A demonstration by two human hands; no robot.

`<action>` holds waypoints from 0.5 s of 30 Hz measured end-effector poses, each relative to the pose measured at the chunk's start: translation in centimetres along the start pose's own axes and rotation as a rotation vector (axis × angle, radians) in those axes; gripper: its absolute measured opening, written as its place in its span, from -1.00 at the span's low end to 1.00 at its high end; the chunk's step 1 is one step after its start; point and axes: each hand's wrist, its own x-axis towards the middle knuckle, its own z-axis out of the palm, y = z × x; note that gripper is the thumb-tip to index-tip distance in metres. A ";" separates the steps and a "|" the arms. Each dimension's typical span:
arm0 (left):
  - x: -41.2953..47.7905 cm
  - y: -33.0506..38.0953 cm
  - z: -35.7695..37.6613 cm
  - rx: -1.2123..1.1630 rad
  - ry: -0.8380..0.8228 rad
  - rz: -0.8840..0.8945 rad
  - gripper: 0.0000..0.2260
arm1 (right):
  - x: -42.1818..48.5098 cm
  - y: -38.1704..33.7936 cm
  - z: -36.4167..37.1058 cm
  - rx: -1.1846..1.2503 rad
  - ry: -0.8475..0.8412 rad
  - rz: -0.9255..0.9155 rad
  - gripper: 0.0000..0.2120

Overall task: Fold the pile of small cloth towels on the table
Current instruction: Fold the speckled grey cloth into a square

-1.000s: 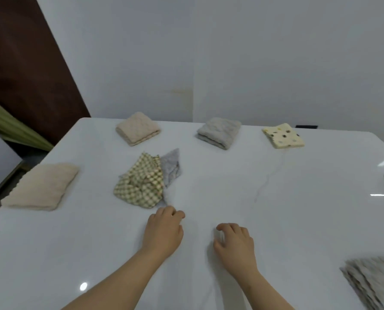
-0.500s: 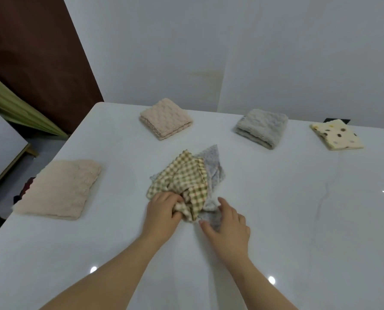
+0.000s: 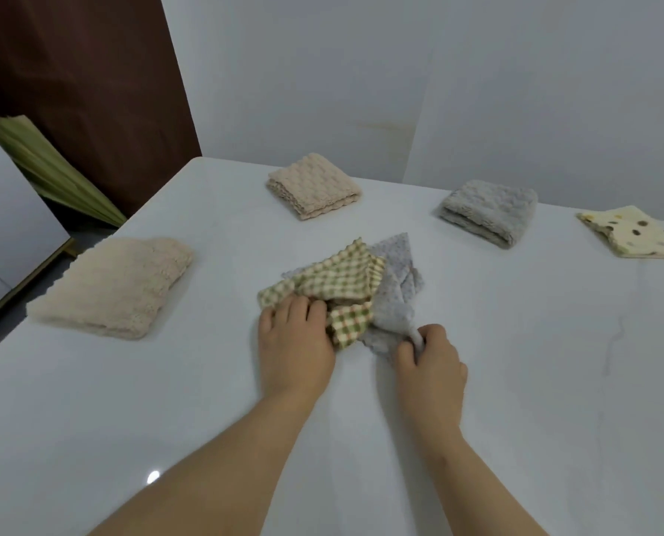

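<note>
Now left grip point(image 3: 293, 344) holds checked towel point(image 3: 340, 276), right grip point(image 3: 431, 361) pinches grey towel point(image 3: 394, 303).

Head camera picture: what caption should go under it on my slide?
Left hand holds a checked towel while right hand pinches a grey towel on the white table.

A green pleated object point(image 3: 54, 176) adjoins a brown panel point(image 3: 75, 71).

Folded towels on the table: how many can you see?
4: large beige towel at the left edge; smaller beige towel far centre; grey towel far right; spotted yellow towel at the right frame edge. Others may lie out of frame.
</note>
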 end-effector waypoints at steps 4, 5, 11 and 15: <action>-0.7 0.0 -0.2 0.019 -0.069 -0.134 -0.68 | -1.5 0.5 -1.7 0.308 0.091 0.079 -0.80; -1.0 0.0 -0.2 0.039 -0.070 -0.144 -0.66 | -2.1 0.8 -2.1 0.339 0.109 0.078 -0.84; -4.5 0.1 -1.6 0.065 -0.081 -0.153 -0.54 | -6.2 2.6 -4.3 0.440 0.224 0.068 -0.94; -8.0 0.9 -2.8 0.084 0.075 0.131 -0.52 | -9.8 3.0 -6.1 0.463 0.184 0.045 -0.78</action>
